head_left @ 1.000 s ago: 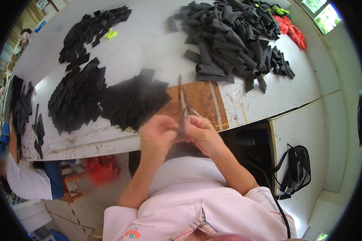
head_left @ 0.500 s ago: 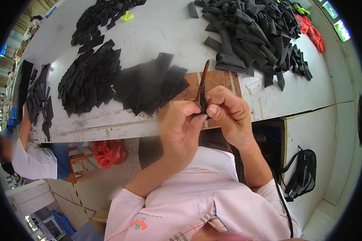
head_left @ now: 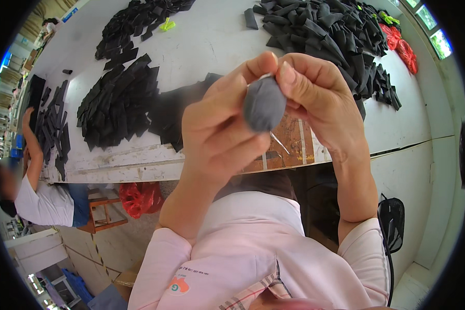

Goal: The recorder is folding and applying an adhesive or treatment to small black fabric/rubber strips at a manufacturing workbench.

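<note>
Raised high over the table edge, both hands hold one dark grey fabric piece (head_left: pixel 264 106) that shows a rounded, oval face. My left hand (head_left: pixel 214 126) pinches its left side, fingers curled. Opposite it, the thumb and fingers of my right hand (head_left: pixel 328 98) grip the upper right edge. Below the hands shows a thin, shiny pointed tool (head_left: pixel 280 144); I cannot tell whether it is held or lies on the brown board (head_left: pixel 299 152). Behind my left hand is a fanned stack of black fabric strips (head_left: pixel 165 111), partly hidden.
More black strips form a pile (head_left: pixel 113 106) at left and a far pile (head_left: pixel 126 31). Rolled dark pieces make a large heap (head_left: pixel 320 31) at far right, near red plastic bags (head_left: pixel 399 44). A co-worker (head_left: pixel 44 201) sits at left. A black mesh bag (head_left: pixel 392 222) hangs at right.
Both hands have risen toward the camera and spread slightly, turning the dark piece so its rounded face shows. The long brown pointed thing seen upright between the hands earlier no longer shows there.
</note>
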{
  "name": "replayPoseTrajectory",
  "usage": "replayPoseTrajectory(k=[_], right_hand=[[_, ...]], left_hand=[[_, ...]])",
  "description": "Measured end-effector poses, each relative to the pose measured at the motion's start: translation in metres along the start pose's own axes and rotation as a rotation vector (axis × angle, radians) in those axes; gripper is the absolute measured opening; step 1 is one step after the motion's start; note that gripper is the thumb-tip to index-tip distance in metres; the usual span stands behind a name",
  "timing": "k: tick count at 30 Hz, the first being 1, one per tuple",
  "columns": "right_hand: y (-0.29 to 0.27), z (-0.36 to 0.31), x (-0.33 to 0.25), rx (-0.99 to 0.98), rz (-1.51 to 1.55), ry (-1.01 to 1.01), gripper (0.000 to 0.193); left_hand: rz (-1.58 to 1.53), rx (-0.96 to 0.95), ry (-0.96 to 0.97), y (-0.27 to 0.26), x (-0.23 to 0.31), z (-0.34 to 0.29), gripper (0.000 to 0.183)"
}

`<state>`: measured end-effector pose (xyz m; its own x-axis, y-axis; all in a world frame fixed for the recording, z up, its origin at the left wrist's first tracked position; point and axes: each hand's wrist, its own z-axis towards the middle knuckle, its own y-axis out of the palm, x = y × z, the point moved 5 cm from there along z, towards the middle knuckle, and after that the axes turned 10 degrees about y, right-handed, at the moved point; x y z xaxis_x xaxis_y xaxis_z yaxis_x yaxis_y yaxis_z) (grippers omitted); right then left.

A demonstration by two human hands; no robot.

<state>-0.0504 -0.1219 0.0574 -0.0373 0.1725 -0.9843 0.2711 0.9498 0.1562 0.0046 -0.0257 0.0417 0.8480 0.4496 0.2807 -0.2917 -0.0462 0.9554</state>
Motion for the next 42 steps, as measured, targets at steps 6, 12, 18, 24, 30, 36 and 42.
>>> replayPoseTrajectory(k=[6,12,18,24,30,36,42], right_hand=[[-0.020,0.010,0.106,-0.048,0.493,0.366,0.022],[-0.026,0.027,0.071,-0.166,0.258,0.185,0.018],[-0.028,0.028,0.115,-0.202,0.260,0.210,0.028],[-0.028,0.021,0.097,-0.100,-0.016,0.173,0.033],[-0.015,-0.009,0.034,0.183,-0.431,-0.464,0.041],[-0.014,-0.005,0.044,0.159,-0.791,-0.316,0.034],[-0.012,-0.003,0.040,0.180,-0.993,-0.321,0.018]], left_hand=[[-0.362,0.215,-0.128,-0.104,-0.029,0.008,0.026],[0.404,0.070,0.182,-0.029,-0.021,-0.003,0.031],[0.665,0.196,0.214,-0.080,-0.018,-0.007,0.027],[1.327,-0.064,0.667,-0.054,0.000,0.000,0.022],[1.237,-0.133,0.811,-0.037,0.001,0.001,0.008],[1.234,-0.140,0.735,-0.046,-0.001,0.000,0.010],[1.013,-0.067,0.703,-0.035,-0.001,0.004,0.011]])
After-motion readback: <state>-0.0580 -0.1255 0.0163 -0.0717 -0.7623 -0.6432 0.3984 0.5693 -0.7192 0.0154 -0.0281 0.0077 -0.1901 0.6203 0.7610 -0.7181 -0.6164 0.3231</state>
